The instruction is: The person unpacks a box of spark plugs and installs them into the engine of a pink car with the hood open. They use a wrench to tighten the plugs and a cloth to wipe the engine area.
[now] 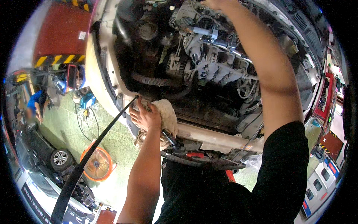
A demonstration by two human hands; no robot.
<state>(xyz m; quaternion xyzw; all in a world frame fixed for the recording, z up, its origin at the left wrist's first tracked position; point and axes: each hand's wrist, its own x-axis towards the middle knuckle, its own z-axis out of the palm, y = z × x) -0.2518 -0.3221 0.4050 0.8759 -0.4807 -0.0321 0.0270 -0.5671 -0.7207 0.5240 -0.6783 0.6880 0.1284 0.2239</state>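
My left hand (145, 116) lies on the front edge of a car's engine bay, its fingers spread and holding nothing. Beneath and beside it is a crumpled beige rag (166, 114). The end of a long black rod (100, 139) meets the body edge right by my fingertips. A dark tool handle (169, 137) lies against the rag, below my wrist. My right arm stretches across the bay to the far side of the engine (220, 67). My right hand (218, 3) is partly cut off at the top of the picture, and its fingers are hidden.
A red-handled tool (194, 154) lies along the car's front. A ribbed hose (156, 80) crosses the bay. On the floor at left stand an orange round fan (97, 164) and a loose cable (87, 121). A person in blue (36, 102) is farther left, near another car.
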